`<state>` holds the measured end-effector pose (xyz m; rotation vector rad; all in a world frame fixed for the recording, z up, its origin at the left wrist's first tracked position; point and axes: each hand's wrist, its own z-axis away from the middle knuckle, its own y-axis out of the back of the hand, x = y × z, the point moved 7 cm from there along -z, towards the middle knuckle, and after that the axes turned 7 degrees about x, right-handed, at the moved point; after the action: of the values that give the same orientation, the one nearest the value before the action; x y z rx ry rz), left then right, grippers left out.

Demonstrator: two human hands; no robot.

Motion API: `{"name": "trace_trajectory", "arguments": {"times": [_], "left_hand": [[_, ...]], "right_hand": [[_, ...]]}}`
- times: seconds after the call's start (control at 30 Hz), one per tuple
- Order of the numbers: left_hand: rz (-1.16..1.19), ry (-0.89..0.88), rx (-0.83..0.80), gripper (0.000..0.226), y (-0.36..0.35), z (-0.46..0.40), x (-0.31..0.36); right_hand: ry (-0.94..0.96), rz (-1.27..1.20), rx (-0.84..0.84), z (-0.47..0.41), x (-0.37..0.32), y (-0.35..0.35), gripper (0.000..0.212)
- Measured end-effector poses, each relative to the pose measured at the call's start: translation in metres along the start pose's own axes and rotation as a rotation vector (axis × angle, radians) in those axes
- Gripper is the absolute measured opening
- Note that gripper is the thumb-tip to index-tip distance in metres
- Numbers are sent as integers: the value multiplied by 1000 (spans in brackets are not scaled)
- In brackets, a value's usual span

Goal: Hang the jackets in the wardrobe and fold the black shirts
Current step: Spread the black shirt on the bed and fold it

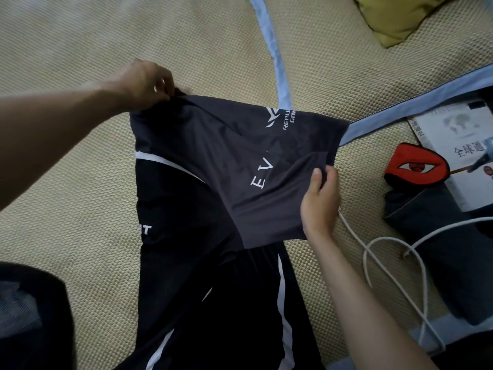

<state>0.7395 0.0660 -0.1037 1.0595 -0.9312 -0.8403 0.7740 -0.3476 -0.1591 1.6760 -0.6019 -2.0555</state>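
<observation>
The shirt (pixel 240 161) stretches slantwise between the left hand (pixel 144 84), pinching its far corner, and the nearer right hand (pixel 320 201), pinching its near edge.

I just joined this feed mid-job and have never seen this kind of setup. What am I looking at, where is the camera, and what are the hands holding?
There is no machine: a person works with bare hands, and the single picture comes from a camera on their head, looking down. The left hand pinches one end of a dark grey shirt with white lettering; the right hand grips its opposite edge, so it hangs stretched between them. Under it lies a black garment with white stripes, on a woven beige mat. To the right are a white cable, a red and black pouch with an eye design, and a book. A yellow-green cushion sits at the top.
</observation>
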Motion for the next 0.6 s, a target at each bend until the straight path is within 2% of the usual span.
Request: {"name": "trace_trajectory", "arguments": {"times": [0.13, 0.2, 0.37, 0.47, 0.6], "left_hand": [[179, 239, -28, 37, -4, 9, -13], [294, 311, -57, 37, -6, 15, -15], [331, 274, -208, 22, -15, 25, -7], [389, 291, -86, 19, -6, 23, -15], [482, 417, 83, 23, 4, 16, -29]], "right_hand": [[65, -54, -71, 3, -8, -3, 26], [92, -65, -52, 2, -12, -2, 23], [108, -104, 22, -1, -15, 4, 23], [126, -130, 42, -5, -18, 6, 22], [138, -150, 83, -20, -27, 14, 22]]}}
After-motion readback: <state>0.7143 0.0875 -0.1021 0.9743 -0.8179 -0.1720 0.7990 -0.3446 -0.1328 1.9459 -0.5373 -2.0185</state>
